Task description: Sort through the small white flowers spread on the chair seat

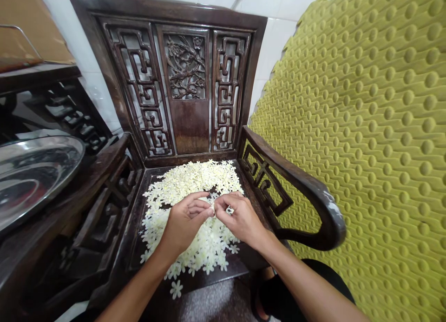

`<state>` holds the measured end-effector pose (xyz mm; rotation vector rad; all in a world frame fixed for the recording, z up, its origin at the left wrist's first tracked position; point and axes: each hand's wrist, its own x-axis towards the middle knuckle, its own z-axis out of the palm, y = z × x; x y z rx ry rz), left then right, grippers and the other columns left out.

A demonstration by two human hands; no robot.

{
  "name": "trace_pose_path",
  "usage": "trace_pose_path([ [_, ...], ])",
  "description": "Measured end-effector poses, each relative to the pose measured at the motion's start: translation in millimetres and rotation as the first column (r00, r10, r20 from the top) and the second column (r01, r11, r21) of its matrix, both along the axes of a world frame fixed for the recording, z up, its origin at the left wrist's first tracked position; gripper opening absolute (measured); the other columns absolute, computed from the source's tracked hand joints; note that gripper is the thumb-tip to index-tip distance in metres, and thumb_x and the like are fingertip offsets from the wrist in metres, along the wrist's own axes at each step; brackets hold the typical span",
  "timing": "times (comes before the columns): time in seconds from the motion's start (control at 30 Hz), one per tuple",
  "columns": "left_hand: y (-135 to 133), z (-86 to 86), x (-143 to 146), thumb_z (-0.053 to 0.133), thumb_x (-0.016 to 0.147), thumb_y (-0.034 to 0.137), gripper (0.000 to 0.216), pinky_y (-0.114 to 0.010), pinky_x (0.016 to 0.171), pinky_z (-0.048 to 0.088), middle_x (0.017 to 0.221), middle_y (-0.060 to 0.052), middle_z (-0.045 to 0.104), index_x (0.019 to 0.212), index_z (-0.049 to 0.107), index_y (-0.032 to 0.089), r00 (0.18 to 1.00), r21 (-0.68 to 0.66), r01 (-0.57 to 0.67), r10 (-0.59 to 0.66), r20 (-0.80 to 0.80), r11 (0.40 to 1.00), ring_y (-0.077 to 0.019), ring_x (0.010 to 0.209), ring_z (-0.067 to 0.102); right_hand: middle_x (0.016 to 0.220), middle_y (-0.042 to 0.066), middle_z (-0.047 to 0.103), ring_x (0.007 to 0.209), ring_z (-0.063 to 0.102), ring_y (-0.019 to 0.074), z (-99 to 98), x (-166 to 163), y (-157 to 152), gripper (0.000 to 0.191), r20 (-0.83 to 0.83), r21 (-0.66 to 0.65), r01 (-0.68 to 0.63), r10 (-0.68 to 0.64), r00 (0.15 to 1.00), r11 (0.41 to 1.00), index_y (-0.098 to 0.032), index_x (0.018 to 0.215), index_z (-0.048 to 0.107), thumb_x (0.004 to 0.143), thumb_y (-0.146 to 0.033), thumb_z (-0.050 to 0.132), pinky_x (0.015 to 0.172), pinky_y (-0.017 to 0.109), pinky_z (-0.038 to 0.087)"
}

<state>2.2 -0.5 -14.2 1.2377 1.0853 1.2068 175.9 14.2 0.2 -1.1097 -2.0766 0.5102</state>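
A heap of small white star-shaped flowers (190, 220) covers most of the dark wooden chair seat (149, 182). My left hand (184, 222) and my right hand (240, 220) hover over the heap with their fingertips meeting at the middle. Between those fingertips is a small white flower (212, 206), partly hidden by my fingers. One loose flower (176, 289) lies apart at the seat's front edge.
The carved lattice back (184, 80) and curved armrest (303, 182) of the chair enclose the seat. A steel tray (35, 178) rests on dark wood at left. A yellow-green dimpled foam mat (365, 127) stands at right, against white tiles (278, 38).
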Motion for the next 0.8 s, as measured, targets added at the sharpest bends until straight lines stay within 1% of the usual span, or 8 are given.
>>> trace_pose_path([
  [0.17,1.3,6.1,-0.8,0.076,0.073,0.024,0.034,-0.029,0.074,0.057,0.079,-0.002,0.073,0.105,0.065,0.017,0.995,-0.061,0.020,-0.014,0.098,0.998,-0.0168,0.074,0.071,0.068,-0.002,0.064,0.065,0.058,0.0140,2.8,-0.2,-0.5,0.015,-0.027,-0.025,0.002,-0.003,1.000,1.000,-0.020,0.075,0.061,0.088,-0.016,0.056,0.075,0.028,0.039],
  [0.27,2.0,6.3,-1.8,0.077,0.073,0.022,0.032,-0.027,0.073,0.056,0.076,-0.001,0.072,0.102,0.066,0.016,0.994,-0.062,0.016,-0.010,0.109,0.998,-0.0156,0.072,0.071,0.069,-0.002,0.065,0.066,0.058,0.0139,5.5,-1.2,-2.2,0.018,-0.054,-0.045,0.012,-0.014,0.998,0.999,-0.019,0.074,0.061,0.090,-0.017,0.055,0.075,0.028,0.040],
  [0.4,2.6,5.8,-2.7,0.078,0.072,0.021,0.028,-0.024,0.069,0.056,0.073,0.000,0.072,0.097,0.066,0.016,0.994,-0.058,-0.021,0.027,0.108,0.998,-0.0138,0.069,0.070,0.074,-0.001,0.067,0.070,0.060,0.0145,8.1,-2.9,-4.4,0.011,-0.081,-0.083,-0.021,0.014,0.997,0.996,-0.020,0.083,0.064,0.090,-0.019,0.056,0.072,0.027,0.041],
  [0.47,2.4,6.6,-2.9,0.079,0.071,0.021,0.028,-0.024,0.069,0.056,0.071,0.000,0.072,0.095,0.066,0.015,0.993,-0.064,-0.027,0.034,0.113,0.998,-0.0139,0.068,0.070,0.074,-0.001,0.067,0.070,0.060,0.0144,7.4,-3.6,-4.3,0.011,-0.085,-0.074,-0.027,0.020,0.996,0.997,-0.020,0.083,0.065,0.090,-0.019,0.057,0.073,0.027,0.041],
  [0.6,1.5,9.2,-2.5,0.080,0.069,0.021,0.032,-0.026,0.072,0.057,0.073,-0.001,0.074,0.097,0.065,0.014,0.989,-0.107,-0.017,0.032,0.142,0.994,-0.0149,0.069,0.071,0.070,-0.002,0.066,0.066,0.058,0.0128,4.4,-3.8,-2.7,0.016,-0.086,-0.047,-0.013,0.009,0.996,0.999,-0.020,0.077,0.066,0.090,-0.017,0.056,0.075,0.027,0.040],
  [0.8,2.9,9.0,-1.7,0.083,0.068,0.021,0.035,-0.028,0.074,0.058,0.075,-0.003,0.075,0.097,0.066,0.013,0.975,-0.185,0.014,0.027,0.219,0.983,-0.0158,0.071,0.072,0.069,-0.002,0.064,0.066,0.056,0.0123,1.3,-1.5,-1.4,0.015,-0.112,-0.095,0.002,-0.013,0.994,0.995,-0.018,0.079,0.066,0.089,-0.016,0.056,0.071,0.025,0.040],
])
